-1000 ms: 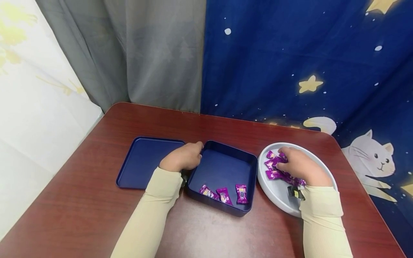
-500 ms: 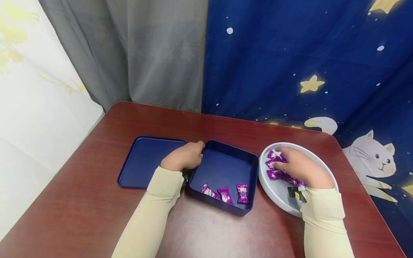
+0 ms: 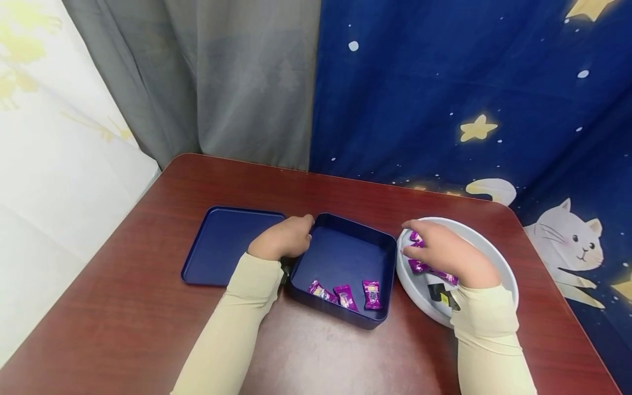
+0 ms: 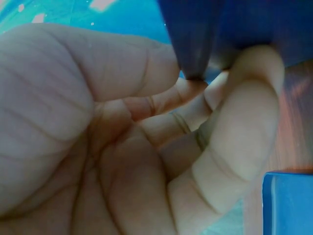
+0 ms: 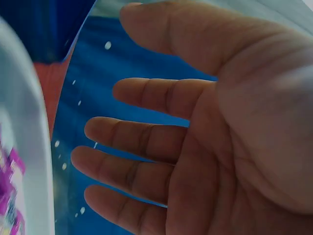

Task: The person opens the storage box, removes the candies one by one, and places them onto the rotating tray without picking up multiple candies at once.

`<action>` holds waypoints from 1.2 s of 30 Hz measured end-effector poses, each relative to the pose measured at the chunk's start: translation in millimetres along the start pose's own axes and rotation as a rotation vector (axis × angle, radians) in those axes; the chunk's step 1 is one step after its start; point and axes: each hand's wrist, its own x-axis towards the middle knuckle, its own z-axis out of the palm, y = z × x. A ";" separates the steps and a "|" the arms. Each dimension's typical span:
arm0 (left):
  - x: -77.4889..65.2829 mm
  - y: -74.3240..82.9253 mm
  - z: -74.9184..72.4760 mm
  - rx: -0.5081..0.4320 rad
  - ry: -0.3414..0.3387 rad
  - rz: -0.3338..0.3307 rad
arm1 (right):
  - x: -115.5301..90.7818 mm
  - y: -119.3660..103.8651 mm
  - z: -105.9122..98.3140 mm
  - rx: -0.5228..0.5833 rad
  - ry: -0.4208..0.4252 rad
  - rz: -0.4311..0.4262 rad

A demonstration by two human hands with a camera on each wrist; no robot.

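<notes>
Near the middle of the table, in the head view, is a square navy blue box without a cover. Three purple-wrapped candies lie along its near side. My left hand grips the box's left wall; in the left wrist view the thumb and fingers meet that wall's edge. To the right, my right hand hovers over a round white tray, hiding part of a pile of purple-wrapped candies. The right wrist view shows its fingers spread and bare, beside the tray rim.
A flat navy lid lies left of the box, partly behind the left hand. The tray's left rim sits right at the box's right wall. Curtains hang behind the table's far edge.
My right hand has shifted left over the tray, its fingers reaching closer to the tray's left rim. The left hand stays on the box wall, and the candies in the box lie as before.
</notes>
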 end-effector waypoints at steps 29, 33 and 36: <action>1.3 3.7 -2.1 0.005 0.000 -0.009 | 59.9 -91.2 21.5 -0.169 -0.323 -0.029; 0.0 2.4 -2.1 0.003 -0.004 -0.010 | 63.7 -95.2 28.4 -0.194 -0.374 -0.016; -1.3 1.8 -2.0 -0.002 -0.010 -0.012 | 65.2 -97.1 33.6 -0.220 -0.403 -0.007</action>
